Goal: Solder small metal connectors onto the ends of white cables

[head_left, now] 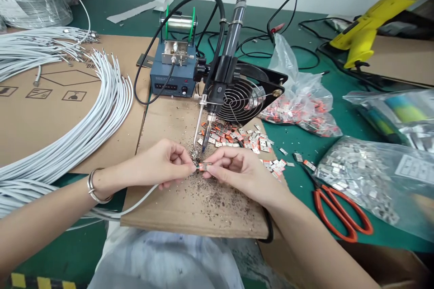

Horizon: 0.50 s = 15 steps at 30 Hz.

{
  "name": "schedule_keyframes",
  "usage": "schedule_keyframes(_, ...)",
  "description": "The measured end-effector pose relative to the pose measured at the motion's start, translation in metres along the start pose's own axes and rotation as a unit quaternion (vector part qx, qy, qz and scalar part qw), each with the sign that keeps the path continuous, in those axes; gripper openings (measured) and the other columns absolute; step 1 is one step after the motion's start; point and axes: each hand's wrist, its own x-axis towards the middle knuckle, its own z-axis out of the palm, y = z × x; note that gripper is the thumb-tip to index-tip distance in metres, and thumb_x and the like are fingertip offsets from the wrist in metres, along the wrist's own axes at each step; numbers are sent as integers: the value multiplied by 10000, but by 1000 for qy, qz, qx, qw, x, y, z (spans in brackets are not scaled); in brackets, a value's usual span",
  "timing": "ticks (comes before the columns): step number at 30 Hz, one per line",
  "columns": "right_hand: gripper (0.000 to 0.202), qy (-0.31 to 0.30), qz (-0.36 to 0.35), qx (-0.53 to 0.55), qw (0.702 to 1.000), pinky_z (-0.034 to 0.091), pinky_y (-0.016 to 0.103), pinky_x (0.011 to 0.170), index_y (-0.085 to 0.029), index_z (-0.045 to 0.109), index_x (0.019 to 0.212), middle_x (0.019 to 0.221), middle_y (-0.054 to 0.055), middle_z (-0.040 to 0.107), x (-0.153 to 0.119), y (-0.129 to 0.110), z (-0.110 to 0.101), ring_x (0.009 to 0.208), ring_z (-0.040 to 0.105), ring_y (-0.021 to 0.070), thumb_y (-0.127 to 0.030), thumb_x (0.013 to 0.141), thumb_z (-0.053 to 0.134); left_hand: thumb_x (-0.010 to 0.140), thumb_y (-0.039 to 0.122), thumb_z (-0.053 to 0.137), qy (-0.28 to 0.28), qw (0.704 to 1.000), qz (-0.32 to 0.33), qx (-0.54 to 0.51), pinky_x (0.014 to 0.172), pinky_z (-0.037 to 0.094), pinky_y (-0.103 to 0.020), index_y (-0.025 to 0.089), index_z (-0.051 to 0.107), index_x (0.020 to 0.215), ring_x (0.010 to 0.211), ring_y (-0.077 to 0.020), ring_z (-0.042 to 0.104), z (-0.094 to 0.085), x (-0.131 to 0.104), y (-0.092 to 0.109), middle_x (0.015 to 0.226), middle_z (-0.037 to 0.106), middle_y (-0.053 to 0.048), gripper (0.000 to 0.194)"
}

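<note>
Between finger and thumb, my left hand pinches the end of a white cable, which trails back to the left. My right hand pinches a small orange-and-metal connector against that cable end. Both hands meet just below the tip of a soldering iron clamped in a stand. A thin bent solder feed tube comes down beside the iron. Behind my right hand lies a pile of loose orange and silver connectors on the cardboard, which is littered with dark specks.
Bundled white cables cover the left side. A blue solder feeder with a solder spool and a round fan stand behind. On the right are bags of connectors and metal parts, red-handled scissors and a yellow tool.
</note>
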Motion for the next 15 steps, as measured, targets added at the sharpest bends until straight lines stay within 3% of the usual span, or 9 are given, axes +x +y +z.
schedule_keyframes(5,56,-46,8,1,999,431,178,471,-156,624,763,654,36,685,-25,-10,3,540,587,101,-200,748,655,767,378,592,-31,999,-23,-27,363,408,-126,149,542,727,390,-45,481,17,-25,0,528,528,54,238)
schedule_keyframes(9,60,-49,-33,-29,998,460,199,528,-170,627,808,686,33,672,-55,-12,12,599,600,119,-228,792,630,763,426,597,-50,998,-34,-33,392,392,-141,150,549,731,420,-52,478,33,-48,1,545,515,56,281)
schedule_keyframes(12,70,-39,-91,-163,982,458,205,527,-203,633,878,684,7,652,-80,-11,13,591,584,121,-240,826,604,786,464,557,-62,998,-17,-4,411,390,-166,162,563,765,454,-74,497,45,-62,-9,587,537,41,303)
schedule_keyframes(15,216,-20,-142,-332,932,475,220,560,-257,612,1026,786,6,664,-106,-8,7,684,610,149,-243,812,634,819,418,537,-82,985,84,124,499,428,-213,176,610,784,542,-120,552,60,-76,-31,638,603,-1,255)
